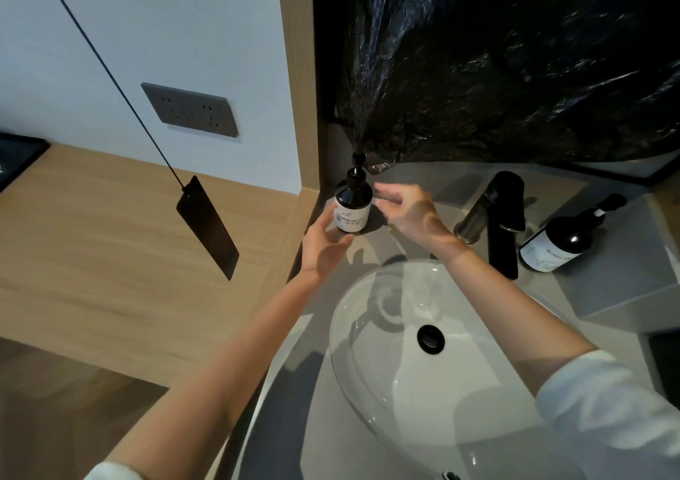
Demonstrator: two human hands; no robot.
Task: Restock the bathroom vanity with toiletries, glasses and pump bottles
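A dark pump bottle [352, 200] with a white label stands upright on the grey vanity top [618, 259], in the back left corner beside the wooden side panel. My left hand [323, 248] sits just in front and left of it, fingers apart, fingertips at or near the bottle's base. My right hand [408, 209] hovers to the bottle's right with fingers spread, apart from it and holding nothing. A second dark pump bottle [563, 240] with a white label stands right of the faucet.
A black faucet [504, 222] stands behind the white basin [368, 387], which has a black drain [430, 339]. A black plastic bag [515, 64] covers the wall behind. A wooden counter [110, 244] lies to the left. A black tag [208, 227] hangs on a cord.
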